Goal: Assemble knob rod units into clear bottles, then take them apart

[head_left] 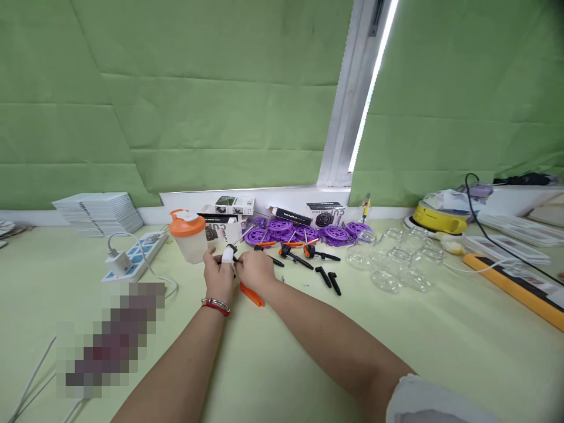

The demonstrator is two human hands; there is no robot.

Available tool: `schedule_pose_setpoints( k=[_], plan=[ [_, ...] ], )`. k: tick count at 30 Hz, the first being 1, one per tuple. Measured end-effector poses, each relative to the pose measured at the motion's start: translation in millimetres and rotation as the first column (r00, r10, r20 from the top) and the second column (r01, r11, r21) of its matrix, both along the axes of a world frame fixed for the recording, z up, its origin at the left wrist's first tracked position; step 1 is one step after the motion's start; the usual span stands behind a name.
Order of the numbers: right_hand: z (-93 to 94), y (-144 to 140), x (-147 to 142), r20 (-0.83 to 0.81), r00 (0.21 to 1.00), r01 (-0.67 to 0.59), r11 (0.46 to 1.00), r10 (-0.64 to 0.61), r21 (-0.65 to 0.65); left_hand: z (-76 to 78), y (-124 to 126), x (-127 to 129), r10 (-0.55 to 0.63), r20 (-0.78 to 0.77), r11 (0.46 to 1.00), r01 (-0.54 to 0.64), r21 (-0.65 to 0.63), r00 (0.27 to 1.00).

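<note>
My left hand (219,277), with white tape round a fingertip, is closed on a black plastic part (232,249) from which a thin metal rod rises. Fingers curled, my right hand (258,269) meets the same part from the right; its grip is mostly hidden. Just below the hands lie orange plastic pieces (252,295). To the right rest similar black-and-orange parts with metal rods (294,257), then two loose black levers (324,277). Tiny hardware pieces (305,285) lie between them and my right forearm.
Purple spoked discs (337,233) are heaped behind the hands, before cup holder boxes (326,215). An orange-lidded shaker cup (188,232) stands left, near a power strip (147,252) with cables. Clear cups (385,279) sit right, beside a yellow appliance (440,219).
</note>
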State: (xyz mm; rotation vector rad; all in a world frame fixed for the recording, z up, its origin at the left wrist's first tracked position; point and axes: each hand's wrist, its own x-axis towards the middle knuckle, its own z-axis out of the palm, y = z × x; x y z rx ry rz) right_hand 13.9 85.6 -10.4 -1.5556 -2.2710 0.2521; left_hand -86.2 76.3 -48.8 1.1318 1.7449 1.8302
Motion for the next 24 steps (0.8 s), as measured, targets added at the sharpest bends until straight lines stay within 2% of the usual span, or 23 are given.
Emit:
schedule_pose_setpoints(
  k=[2, 4, 7, 10, 17, 24],
  plan=[
    [0.6, -10, 6, -0.001, 0.998, -0.066, 0.998, 0.066, 0.021, -0.5, 1, 3, -0.058, 0.060, 0.998, 0.057, 0.007, 0.997],
    [0.7, -17, 15, -0.009, 0.996, -0.088, 0.996, 0.088, -0.003, -0.5, 2, 4, -0.057, 0.071, 0.998, 0.056, 0.011, 0.996],
    [0.3, -25, 30, 0.012, 0.999, -0.033, 0.989, 0.035, -0.144, 1.0, 2, 3, -0.038, 0.102, 0.999, 0.036, 0.021, 0.994],
    [-2.2, -31, 41, 0.066, 0.998, 0.015, 0.957, 0.004, -0.289, 2.4, 0, 2, -0.017, 0.122, 1.000, 0.015, 0.022, 0.992],
    [-9.5, -37, 42, -0.001, 0.998, 0.056, 0.935, -0.060, -0.351, -0.1, -2, 3, -0.052, 0.095, 0.998, 0.049, 0.034, 0.994],
    [-9.9, -33, 47, -0.150, 0.985, 0.016, 0.924, -0.080, -0.383, -2.4, -1, 3, -0.053, 0.087, 0.998, 0.050, 0.038, 0.995]
  ],
)
